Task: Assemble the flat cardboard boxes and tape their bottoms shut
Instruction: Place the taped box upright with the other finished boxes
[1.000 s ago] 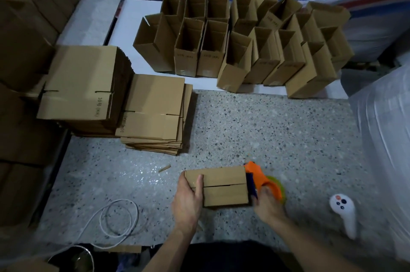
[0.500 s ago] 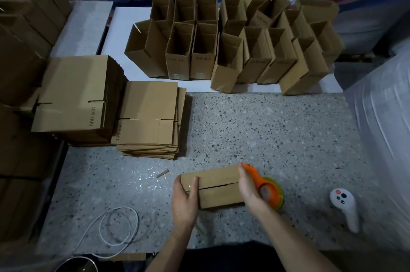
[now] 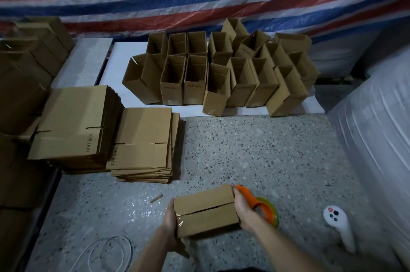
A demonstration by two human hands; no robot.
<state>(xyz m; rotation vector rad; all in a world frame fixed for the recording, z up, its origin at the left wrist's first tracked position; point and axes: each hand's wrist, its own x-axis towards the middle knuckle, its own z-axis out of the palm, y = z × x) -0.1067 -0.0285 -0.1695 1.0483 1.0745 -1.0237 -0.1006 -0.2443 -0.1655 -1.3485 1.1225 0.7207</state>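
Item: box (image 3: pixel 206 210), bottom up on the floor, long axis running left to right between my hands. My left hand (image 3: pixel 169 216) clasps its left end; my right hand (image 3: pixel 243 207) presses its right end, tape dispenser (image 3: pixel 264 209) just beyond. Seam tape shows only at the left.

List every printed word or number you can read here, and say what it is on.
"10号 (KK)": on the top sheet of the taller flat stack, running sideways.
"10…": same print, partly hidden, on the lower flat stack.
Assembled boxes: dark print on their fronts, too blurred to read.
White controller: buttons only, no text.
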